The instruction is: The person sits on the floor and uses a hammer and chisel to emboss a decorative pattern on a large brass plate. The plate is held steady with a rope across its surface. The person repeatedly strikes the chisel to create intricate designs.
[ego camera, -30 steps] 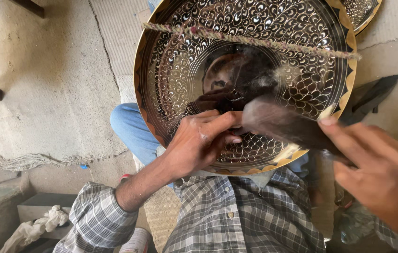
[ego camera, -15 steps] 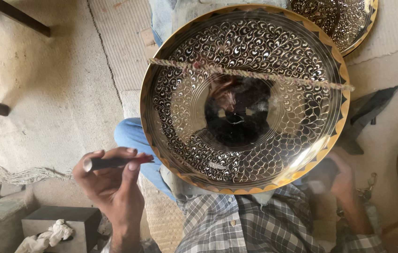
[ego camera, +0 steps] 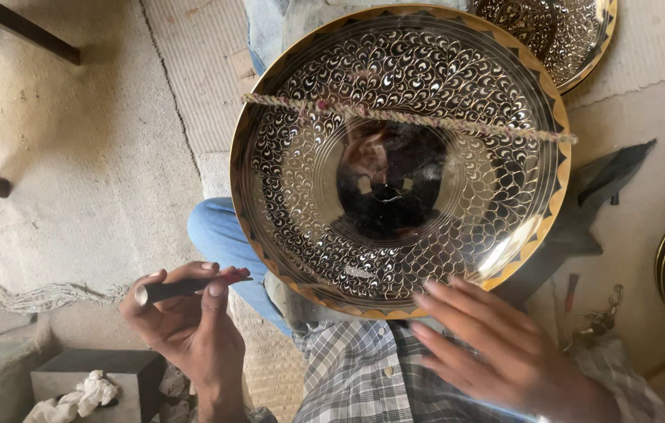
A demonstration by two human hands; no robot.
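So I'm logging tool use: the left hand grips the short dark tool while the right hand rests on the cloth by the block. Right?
Not quite. The right hand rests at the engraved brass plate's lower rim, per the head view. The left hand does hold the dark tool.

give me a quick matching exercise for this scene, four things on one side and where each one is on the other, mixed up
Things:
1. engraved brass plate
2. slim dark tool
3. twisted cord
4. white rag

Places:
a. on the grey block at lower left
b. stretched across the plate's face
c. pinched in the left hand
d. propped on the person's lap, the right hand at its lower rim

Pairs: 1-d, 2-c, 3-b, 4-a
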